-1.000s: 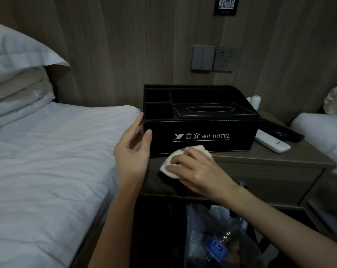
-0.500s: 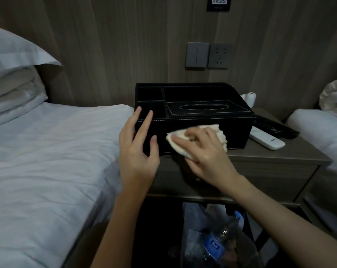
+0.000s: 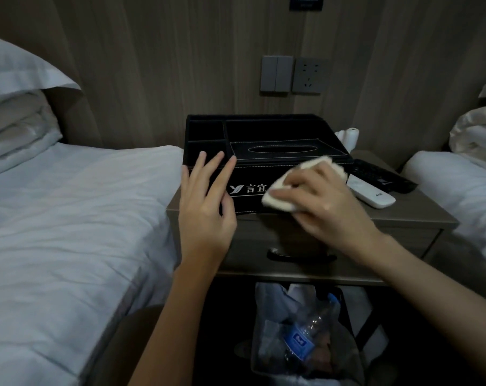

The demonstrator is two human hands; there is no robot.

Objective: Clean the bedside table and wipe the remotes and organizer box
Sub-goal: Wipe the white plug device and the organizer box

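Since half a second ago the right hand [image 3: 320, 201] has slid its cloth [image 3: 276, 201] rightward along the front of the organizer box [image 3: 250, 203], uncovering the start of the white printed logo, while the left hand [image 3: 205, 213] has stayed at the box's front left corner. A white-sheeted bed [image 3: 69, 218] fills the left side, and just beside it stands the grey-brown bedside table [image 3: 412, 215] with a dark drawer handle [image 3: 300, 256] on its front. The box sits on the left and middle of the tabletop, against the wood-panelled wall. It is black with pale stitching, with two small compartments at its left, one long compartment at the back, and a lid with an oval tissue slot in front of that. A clear plastic bag [image 3: 300, 338] holding a water bottle hangs in the space under the table. To the right of the box, apart from both hands, a black remote [image 3: 381, 176] and a white remote [image 3: 371, 195] lie side by side on the tabletop. The left hand is relaxed, its straight, spread fingers lying against the box's front face up to the top edge. The right hand clasps the bunched cream cloth and presses it to the right half of that face, motion-blurred.
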